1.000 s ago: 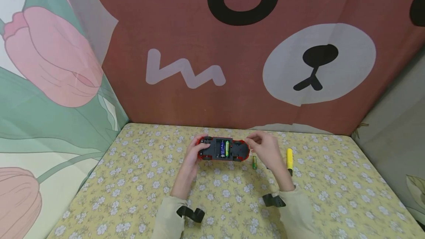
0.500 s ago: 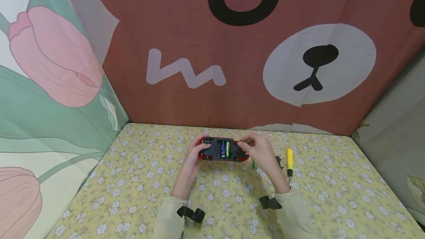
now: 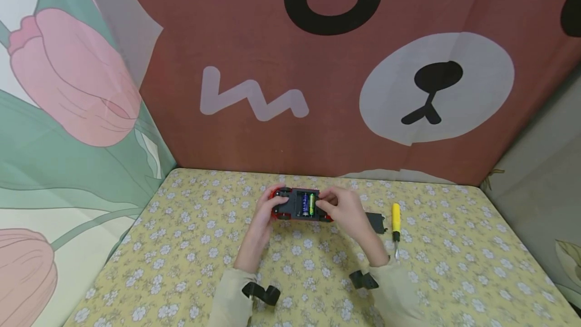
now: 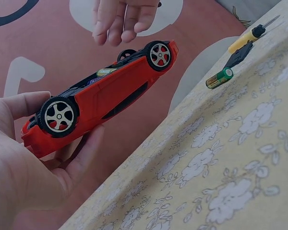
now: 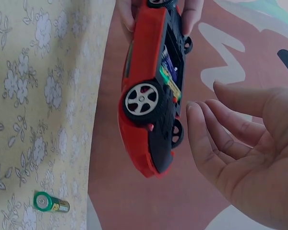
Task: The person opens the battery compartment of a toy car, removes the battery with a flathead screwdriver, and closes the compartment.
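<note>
My left hand point(image 3: 263, 211) grips one end of a red toy car point(image 4: 120, 96), thumb on the black underside and fingers beneath. The car is upside down above the table, its battery compartment uncovered. Inside lie a purple battery point(image 3: 305, 205) and a green battery point(image 3: 311, 204), side by side. Close to the compartment hovers my right hand point(image 3: 347, 211), fingers loosely bent. In the right wrist view a small gap separates its fingertips from the car, and nothing is between them. A loose green battery point(image 5: 51, 202) lies on the table, hidden in the head view.
Right of my right hand, a black battery cover point(image 3: 375, 222) lies on the flowered tablecloth point(image 3: 181, 266). Beside it is a screwdriver point(image 3: 396, 221) with a yellow handle. A printed cloth backdrop point(image 3: 254, 145) rises behind the table.
My right hand has moved left from the car's far end to the battery compartment. Its arm now uncovers the battery cover and covers the loose battery. The left hand and car stay nearly still.
</note>
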`<action>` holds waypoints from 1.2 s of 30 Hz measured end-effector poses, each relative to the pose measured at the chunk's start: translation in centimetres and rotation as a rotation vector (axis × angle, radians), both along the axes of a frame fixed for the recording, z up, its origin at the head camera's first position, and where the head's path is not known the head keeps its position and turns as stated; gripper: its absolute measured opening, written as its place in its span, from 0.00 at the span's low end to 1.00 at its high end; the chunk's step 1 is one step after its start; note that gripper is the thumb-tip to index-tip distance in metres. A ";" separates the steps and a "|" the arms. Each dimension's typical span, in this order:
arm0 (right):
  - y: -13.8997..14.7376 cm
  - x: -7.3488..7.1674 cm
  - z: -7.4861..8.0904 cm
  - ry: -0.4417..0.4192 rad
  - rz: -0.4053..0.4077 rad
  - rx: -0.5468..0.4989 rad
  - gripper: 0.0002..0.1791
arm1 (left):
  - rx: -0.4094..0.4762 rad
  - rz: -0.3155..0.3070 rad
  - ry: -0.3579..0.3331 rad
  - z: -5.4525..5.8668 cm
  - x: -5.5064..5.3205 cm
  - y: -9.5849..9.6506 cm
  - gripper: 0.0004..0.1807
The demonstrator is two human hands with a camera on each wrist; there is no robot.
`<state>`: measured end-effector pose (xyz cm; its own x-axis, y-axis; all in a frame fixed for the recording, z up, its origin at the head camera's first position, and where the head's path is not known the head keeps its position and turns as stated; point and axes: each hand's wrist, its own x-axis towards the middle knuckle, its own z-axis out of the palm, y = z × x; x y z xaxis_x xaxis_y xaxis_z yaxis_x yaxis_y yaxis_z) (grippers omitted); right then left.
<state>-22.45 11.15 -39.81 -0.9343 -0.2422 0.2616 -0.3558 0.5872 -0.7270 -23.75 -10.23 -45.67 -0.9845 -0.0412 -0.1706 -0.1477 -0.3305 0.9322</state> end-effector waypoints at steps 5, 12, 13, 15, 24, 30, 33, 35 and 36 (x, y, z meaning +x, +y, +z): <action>-0.5 0.0 -0.4 0.012 0.017 0.027 0.08 | 0.007 -0.002 0.005 0.0 0.0 0.0 0.25; -1.0 0.2 -0.6 -0.013 0.048 0.028 0.10 | 0.014 -0.006 0.003 0.0 -0.1 0.0 0.26; -1.1 0.2 -0.6 -0.016 0.050 0.029 0.10 | 0.014 -0.007 0.003 0.0 -0.1 0.0 0.26; -1.2 0.3 -0.6 -0.017 0.053 0.039 0.10 | 0.012 -0.009 0.002 0.0 -0.1 0.0 0.26; -1.8 0.5 -0.8 0.022 0.031 0.099 0.12 | 0.002 -0.009 -0.003 0.0 -0.1 0.0 0.24; -2.1 0.5 -1.0 0.059 0.014 0.143 0.12 | -0.008 -0.007 -0.007 -0.1 -0.2 0.0 0.25; -2.3 0.5 -1.1 0.086 0.017 0.144 0.12 | -0.013 -0.009 -0.010 -0.1 -0.1 0.0 0.25; -2.4 0.4 -1.2 0.114 0.023 0.152 0.12 | -0.014 -0.012 -0.009 -0.1 -0.1 0.0 0.25; -2.4 0.5 -1.2 0.125 0.027 0.158 0.13 | -0.014 -0.013 -0.010 -0.1 0.0 0.0 0.26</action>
<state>-21.99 8.75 -41.01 -0.8894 -0.3141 0.3321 -0.4550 0.6792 -0.5760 -23.79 -10.28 -45.72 -0.9831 -0.0310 -0.1805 -0.1617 -0.3159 0.9349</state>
